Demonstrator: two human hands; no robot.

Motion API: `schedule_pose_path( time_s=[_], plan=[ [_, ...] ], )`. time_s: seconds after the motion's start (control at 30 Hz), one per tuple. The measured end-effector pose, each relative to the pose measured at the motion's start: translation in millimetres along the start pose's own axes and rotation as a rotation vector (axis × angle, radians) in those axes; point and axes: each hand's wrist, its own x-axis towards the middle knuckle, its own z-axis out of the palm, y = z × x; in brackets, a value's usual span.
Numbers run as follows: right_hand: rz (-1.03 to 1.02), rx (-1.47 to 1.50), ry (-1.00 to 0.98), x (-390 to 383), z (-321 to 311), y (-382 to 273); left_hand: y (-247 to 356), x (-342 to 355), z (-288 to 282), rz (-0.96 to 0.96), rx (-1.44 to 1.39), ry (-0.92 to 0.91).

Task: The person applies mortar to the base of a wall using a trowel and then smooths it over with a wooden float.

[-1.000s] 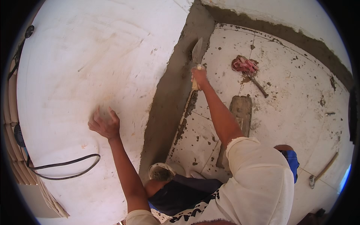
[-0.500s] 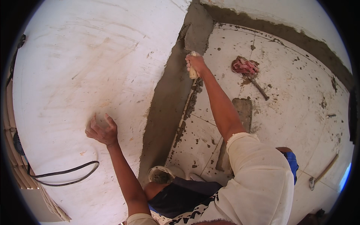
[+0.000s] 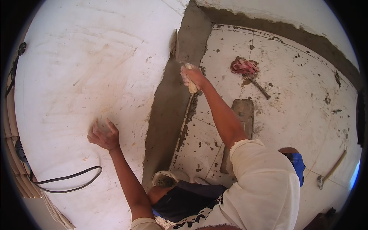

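My right hand is wrapped round the pale wooden handle of a trowel. The trowel's blade is tilted at the ragged upper edge of the wet grey mortar band, by the white wall. Against that wall my left hand rests with its fingers spread and bent, holding nothing. The mortar band runs along the foot of the wall up to the far corner.
Mortar crumbs dot the tiled floor. A pink rag bundle, a ridged metal rod, a mortar-coated board and a hammer lie there. A mortar bucket stands by my legs. A black cable loop is at left.
My right hand has brought the trowel slightly left and nearer, its blade turning from flat on the mortar to edge-on at the band's upper edge. My left hand stays put.
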Motion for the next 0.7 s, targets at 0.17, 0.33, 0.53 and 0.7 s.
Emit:
schedule_pose_path(
  time_s=[0.17, 0.33, 0.53, 0.7],
  plan=[
    [0.097, 0.244, -0.202, -12, -29, 12, -1, -2, 2, -0.018, -0.028, -0.012],
    [0.03, 0.378, -0.008, -8, -73, 24, 1, -3, 1, -0.004, -0.027, 0.001],
    [0.049, 0.212, 0.199, 24, -108, 20, -2, 0, -2, 0.019, -0.036, 0.008],
    [0.008, -0.115, 0.401, 53, -121, 21, 8, 0, 6, 0.002, -0.027, 0.028]
  ],
)
